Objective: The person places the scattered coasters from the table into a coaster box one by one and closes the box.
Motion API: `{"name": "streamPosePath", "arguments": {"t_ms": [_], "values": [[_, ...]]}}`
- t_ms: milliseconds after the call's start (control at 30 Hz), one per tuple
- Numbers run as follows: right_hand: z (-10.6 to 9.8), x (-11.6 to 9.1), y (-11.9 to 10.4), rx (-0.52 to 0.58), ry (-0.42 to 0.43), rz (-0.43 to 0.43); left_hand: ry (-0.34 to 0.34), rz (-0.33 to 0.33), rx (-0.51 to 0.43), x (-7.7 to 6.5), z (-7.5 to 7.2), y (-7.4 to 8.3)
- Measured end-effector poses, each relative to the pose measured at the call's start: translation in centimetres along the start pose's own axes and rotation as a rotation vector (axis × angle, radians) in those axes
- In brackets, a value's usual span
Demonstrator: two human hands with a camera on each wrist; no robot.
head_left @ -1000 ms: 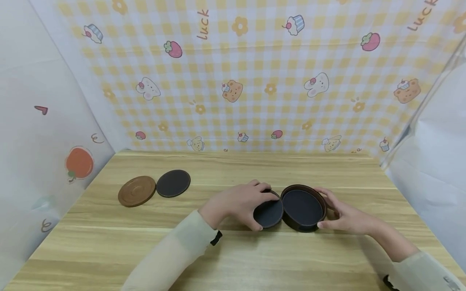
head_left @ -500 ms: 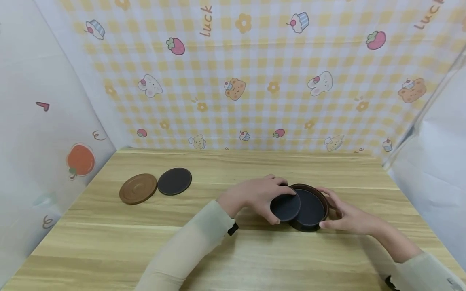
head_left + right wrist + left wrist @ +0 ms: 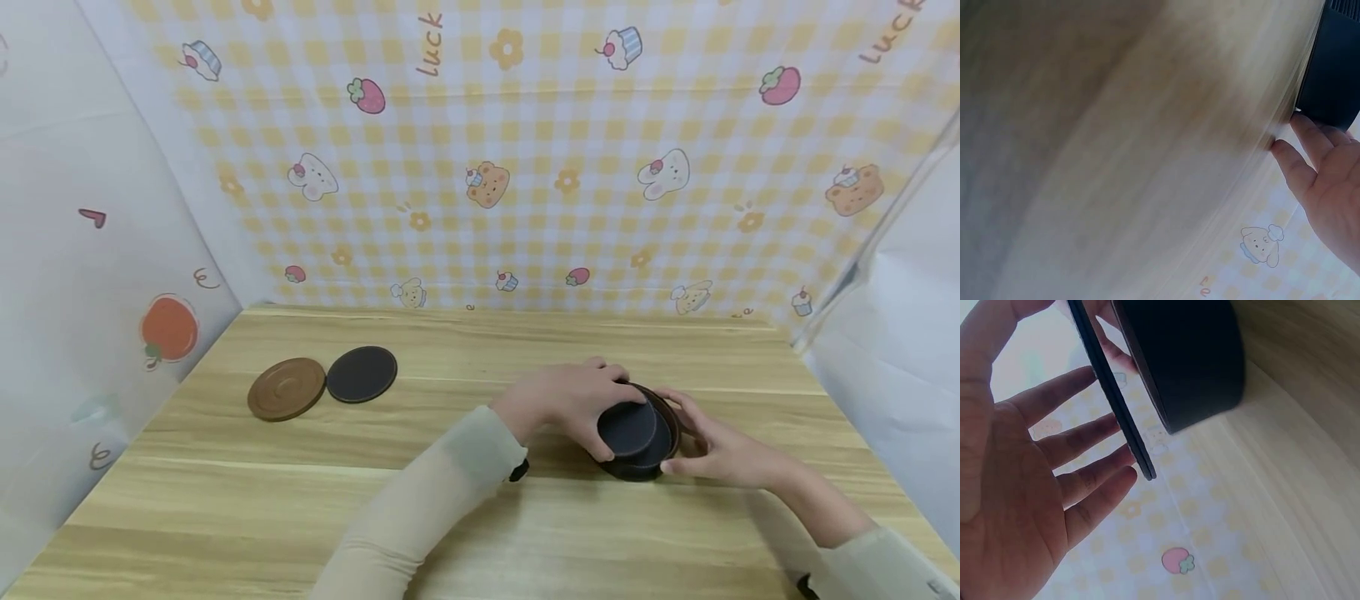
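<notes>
1. Step in hand, judged from the poses: loading dark discs into the round holder (image 3: 633, 473).
2. Left hand (image 3: 573, 402) pinched the dark discs (image 3: 628, 429) by their edge, thumb opposite fingers; the left wrist view showed two thin layers together.
3. Discs sat just above the holder's mouth, apart from its rim, roughly parallel to it, seemingly off-centre.
4. Right hand (image 3: 723, 450) gripped the holder's right side, thumb in front, fingers behind; holder stood upright on the table (image 3: 225, 517).
5. Whether the holder's dark inside was bare floor or another disc: couldn't tell.
6. Brown grooved disc (image 3: 287, 389) and flat black disc (image 3: 362, 374) lay side by side, well left.
7. Next move likely called for centring, lowering, then releasing, holder kept steady; rim snag possible.
</notes>
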State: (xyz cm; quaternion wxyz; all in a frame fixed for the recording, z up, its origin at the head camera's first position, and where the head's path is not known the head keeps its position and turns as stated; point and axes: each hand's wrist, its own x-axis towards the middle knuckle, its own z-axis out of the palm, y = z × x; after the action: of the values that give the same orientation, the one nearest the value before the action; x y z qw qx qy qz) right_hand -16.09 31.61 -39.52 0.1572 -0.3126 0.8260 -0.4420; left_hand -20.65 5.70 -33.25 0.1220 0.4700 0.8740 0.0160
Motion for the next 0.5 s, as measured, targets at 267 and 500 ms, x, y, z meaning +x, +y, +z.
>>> {"name": "streamPosePath", "arguments": {"t_ms": [267, 500], "values": [[0.0, -0.1, 0.0, 0.031, -0.011, 0.001, -0.012, -0.005, 0.043, 1.4, -0.1, 1.1], [0.0, -0.1, 0.1, 0.014, -0.002, 0.012, -0.022, -0.014, 0.063, 2.4, 0.1, 1.2]]}}
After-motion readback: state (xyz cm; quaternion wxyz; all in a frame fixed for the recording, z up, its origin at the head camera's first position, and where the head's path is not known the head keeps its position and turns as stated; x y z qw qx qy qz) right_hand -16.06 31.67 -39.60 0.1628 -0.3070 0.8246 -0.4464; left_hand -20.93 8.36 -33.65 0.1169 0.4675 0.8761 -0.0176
